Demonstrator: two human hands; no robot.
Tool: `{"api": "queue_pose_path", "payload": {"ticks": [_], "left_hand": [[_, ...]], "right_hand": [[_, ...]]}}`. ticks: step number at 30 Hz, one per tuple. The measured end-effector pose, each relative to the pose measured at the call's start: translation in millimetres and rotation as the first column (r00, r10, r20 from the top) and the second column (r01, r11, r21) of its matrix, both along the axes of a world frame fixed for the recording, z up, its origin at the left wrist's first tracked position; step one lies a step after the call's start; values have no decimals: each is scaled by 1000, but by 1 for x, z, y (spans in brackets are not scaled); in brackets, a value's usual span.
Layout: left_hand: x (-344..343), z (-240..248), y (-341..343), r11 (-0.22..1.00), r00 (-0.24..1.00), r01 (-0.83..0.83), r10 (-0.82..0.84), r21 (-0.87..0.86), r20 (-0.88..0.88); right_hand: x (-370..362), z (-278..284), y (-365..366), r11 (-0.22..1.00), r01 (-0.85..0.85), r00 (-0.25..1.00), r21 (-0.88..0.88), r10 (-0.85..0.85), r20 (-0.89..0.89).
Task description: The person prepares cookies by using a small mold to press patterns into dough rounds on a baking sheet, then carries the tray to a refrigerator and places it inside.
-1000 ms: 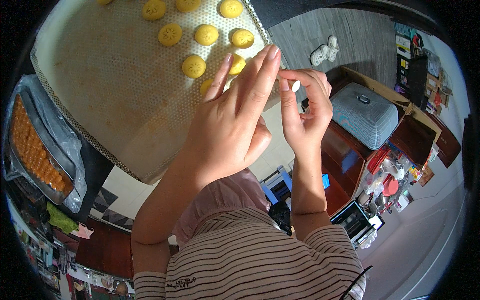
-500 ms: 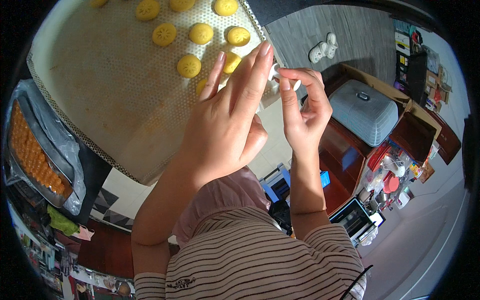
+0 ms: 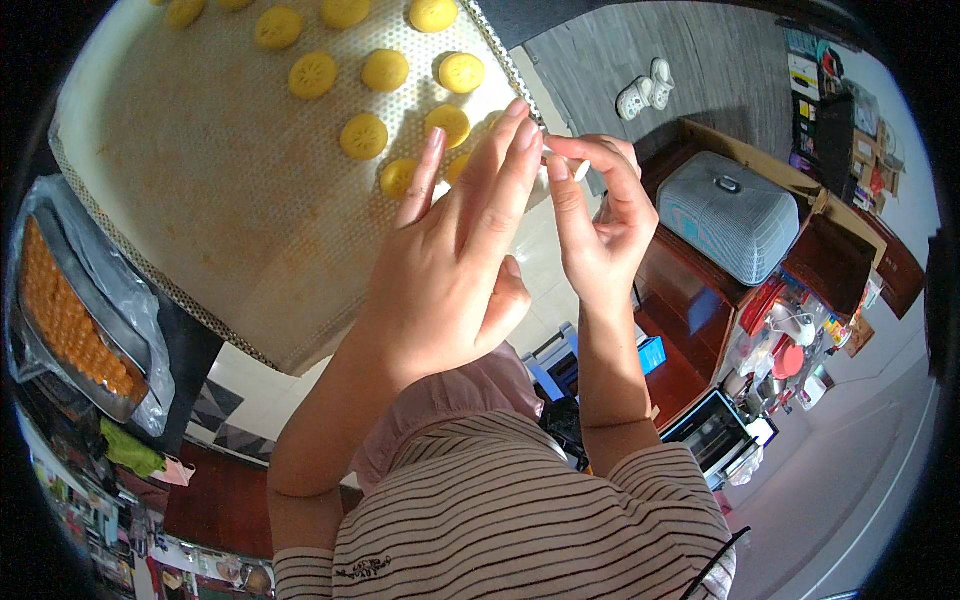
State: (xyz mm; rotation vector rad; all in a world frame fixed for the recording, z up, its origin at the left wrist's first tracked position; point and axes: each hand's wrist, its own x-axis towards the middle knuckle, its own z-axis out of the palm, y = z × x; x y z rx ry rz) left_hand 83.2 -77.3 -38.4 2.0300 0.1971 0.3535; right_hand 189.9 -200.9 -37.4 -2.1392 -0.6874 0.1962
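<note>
Head view, items as I log them from my remote station.

Item: left hand (image 3: pixel 445 265), back toward me, raised over the near right part of the tray; fingers long and nearly straight, little finger spread from the rest, thumb bent in. Its palm side is hidden, so I cannot tell whether it has hold of anything.

Item: right hand (image 3: pixel 605 235), just beside the left fingertips; thumb and forefinger closed in a pinch, the other fingers curled.

Item: small white-ended piece (image 3: pixel 582 170), gripped in that pinch, one pale end facing me. I cannot tell whether its far end touches the left hand.

Item: large tray (image 3: pixel 220 190) with a pale, dotted lining, beyond the hands and to their left.

Item: yellow rounds (image 3: pixel 363 136), set apart on the tray's far and right parts, several bearing a pressed pattern on top; some are partly hidden behind the left fingers.

Item: metal pan (image 3: pixel 95 290) of orange balls (image 3: pixel 65 310), far left, clear plastic (image 3: pixel 156 330) beside it.

Item: grey-blue domed cover (image 3: pixel 728 215), dark handle, right.

Item: white clogs (image 3: pixel 645 92), on the floor (image 3: pixel 590 60).
</note>
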Motion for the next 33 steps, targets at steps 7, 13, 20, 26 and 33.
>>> {"api": "queue_pose_path", "payload": {"ticks": [7, 13, 20, 26, 33], "left_hand": [[0, -2, -1, 1000, 1000, 11, -11, -13, -4], [-1, -1, 3, 998, 999, 48, -48, -31, -9], [-5, -1, 3, 980, 999, -49, 51, -191, 9], [-2, -2, 5, 977, 995, -97, 99, -190, 0], [-3, -3, 4, 982, 995, -99, 99, -164, -8]], "right_hand": [[-1, -1, -3, 998, 38, 990, 54, -30, -135], [0, -1, -6, 997, 52, 980, 65, -39, -195], [-2, -3, -6, 966, 166, 900, 198, -67, -432], [2, -4, -9, 985, 105, 937, 139, -52, -345], [2, -1, -8, 995, 50, 975, 81, -31, -222]]}}
